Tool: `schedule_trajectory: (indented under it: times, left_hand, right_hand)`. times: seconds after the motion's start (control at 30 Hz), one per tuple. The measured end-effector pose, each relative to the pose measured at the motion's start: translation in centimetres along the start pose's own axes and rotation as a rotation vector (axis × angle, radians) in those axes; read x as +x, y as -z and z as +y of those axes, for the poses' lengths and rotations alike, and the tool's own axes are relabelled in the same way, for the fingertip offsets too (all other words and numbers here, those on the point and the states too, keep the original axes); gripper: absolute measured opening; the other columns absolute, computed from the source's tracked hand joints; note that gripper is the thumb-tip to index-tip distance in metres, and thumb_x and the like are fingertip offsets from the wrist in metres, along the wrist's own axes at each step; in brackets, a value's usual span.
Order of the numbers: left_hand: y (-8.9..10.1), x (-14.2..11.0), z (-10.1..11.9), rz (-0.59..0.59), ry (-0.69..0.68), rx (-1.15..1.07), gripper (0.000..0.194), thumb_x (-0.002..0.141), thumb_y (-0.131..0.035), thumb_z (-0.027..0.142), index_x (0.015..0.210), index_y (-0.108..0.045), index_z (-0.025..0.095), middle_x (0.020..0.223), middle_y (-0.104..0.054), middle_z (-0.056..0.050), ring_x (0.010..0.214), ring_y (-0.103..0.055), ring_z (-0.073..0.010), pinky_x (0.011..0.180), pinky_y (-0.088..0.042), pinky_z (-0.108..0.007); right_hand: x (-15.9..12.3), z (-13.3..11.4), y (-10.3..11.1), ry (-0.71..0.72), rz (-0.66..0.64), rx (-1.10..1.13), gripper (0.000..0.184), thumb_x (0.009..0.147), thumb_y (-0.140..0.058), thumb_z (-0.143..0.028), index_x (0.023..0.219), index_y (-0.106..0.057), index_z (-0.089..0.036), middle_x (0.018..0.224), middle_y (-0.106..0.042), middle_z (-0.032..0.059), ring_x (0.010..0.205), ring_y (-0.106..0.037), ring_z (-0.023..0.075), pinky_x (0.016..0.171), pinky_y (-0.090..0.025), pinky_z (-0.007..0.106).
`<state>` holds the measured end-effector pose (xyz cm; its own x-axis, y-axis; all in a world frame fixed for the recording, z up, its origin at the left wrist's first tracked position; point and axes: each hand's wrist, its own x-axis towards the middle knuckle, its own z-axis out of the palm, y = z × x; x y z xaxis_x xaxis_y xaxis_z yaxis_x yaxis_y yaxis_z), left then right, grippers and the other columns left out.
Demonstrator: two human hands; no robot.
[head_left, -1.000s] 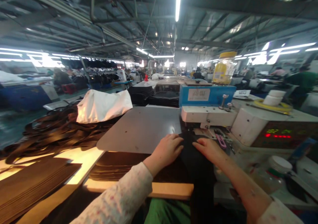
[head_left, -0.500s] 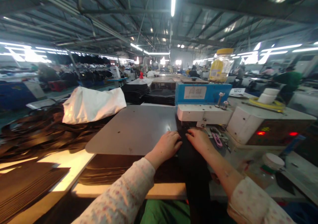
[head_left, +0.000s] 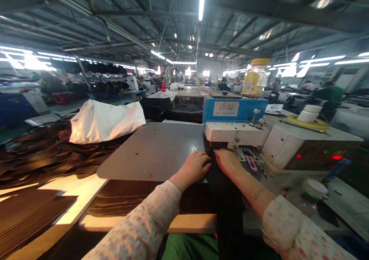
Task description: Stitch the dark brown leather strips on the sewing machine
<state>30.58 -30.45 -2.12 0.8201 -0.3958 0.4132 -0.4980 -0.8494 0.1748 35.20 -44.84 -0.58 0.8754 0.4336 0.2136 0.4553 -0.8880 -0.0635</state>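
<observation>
A long piece of black fabric (head_left: 227, 202) runs from under the white machine head (head_left: 235, 134) down over the table's front edge. My left hand (head_left: 194, 167) is at its left side, over the right edge of a grey metal plate (head_left: 152, 148), with fingers curled together onto the fabric. On the other side my right hand (head_left: 227, 163) pinches the fabric close below the machine head. My fingertips partly hide where the fabric enters the machine. Right of that hand lies a pair of pink-handled thread snips (head_left: 250, 163).
Brown fabric pieces (head_left: 123, 198) are stacked under the plate. A white cloth (head_left: 108, 121) covers part of a brown heap at left. A control box (head_left: 314, 150) with red lights and a lidded jar (head_left: 314, 190) stand at right. A yellow-capped jar (head_left: 256, 78) tops the blue housing.
My right hand's fingers have shifted slightly left and closer to the machine head. The left hand stays nearly in place. The lit displays on the control box differ.
</observation>
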Motion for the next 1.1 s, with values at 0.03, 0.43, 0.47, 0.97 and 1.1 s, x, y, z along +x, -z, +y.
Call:
schedule_trajectory:
  times: [0.03,0.43,0.47,0.97,1.1]
  left_hand:
    - [0.0,0.1,0.0,0.0,0.005,0.0,0.021,0.082,-0.048,0.026,0.096,-0.059,0.016,0.103,-0.059,-0.005,0.096,-0.052,-0.0183,0.087,-0.04,-0.03]
    - [-0.1,0.4,-0.3,0.0,0.02,0.013,0.021,0.082,-0.048,0.027,0.096,-0.059,0.016,0.102,-0.059,-0.005,0.095,-0.052,-0.0184,0.086,-0.04,-0.03]
    - [-0.1,0.4,-0.3,-0.001,0.02,0.015,0.021,0.082,-0.048,0.027,0.096,-0.059,0.016,0.102,-0.059,-0.005,0.095,-0.052,-0.0185,0.086,-0.04,-0.03]
    - [-0.4,0.7,-0.8,0.007,0.026,0.013,0.025,0.084,-0.045,0.027,0.1,-0.059,0.015,0.105,-0.058,-0.007,0.098,-0.052,-0.0187,0.089,-0.04,-0.031]
    - [-0.5,0.8,-1.1,0.015,0.029,0.003,0.026,0.084,-0.044,0.025,0.103,-0.059,0.016,0.107,-0.058,-0.007,0.1,-0.051,-0.0187,0.09,-0.04,-0.031]
  right_hand:
    - [0.1,0.0,0.0,0.008,0.0,0.004,0.032,0.086,-0.034,-0.018,0.102,-0.061,-0.017,0.095,-0.066,0.0115,0.084,-0.061,0.0195,0.072,-0.043,0.027]
    - [0.6,0.2,0.0,0.029,-0.014,0.043,0.033,0.086,-0.032,-0.018,0.1,-0.061,-0.018,0.099,-0.065,0.0102,0.091,-0.059,0.0169,0.078,-0.041,0.025]
    - [0.6,0.2,0.0,0.03,-0.015,0.043,0.032,0.086,-0.032,-0.018,0.1,-0.061,-0.018,0.099,-0.065,0.01,0.091,-0.059,0.0165,0.079,-0.041,0.025]
    - [1.0,0.4,-0.4,-0.012,0.054,0.04,0.023,0.083,-0.039,-0.021,0.087,-0.061,-0.016,0.09,-0.065,0.008,0.081,-0.06,0.0164,0.068,-0.04,0.024]
    - [1.1,0.7,-0.5,-0.016,0.06,0.092,0.023,0.081,-0.041,-0.022,0.09,-0.062,-0.017,0.092,-0.066,0.0067,0.083,-0.06,0.0153,0.07,-0.04,0.023]
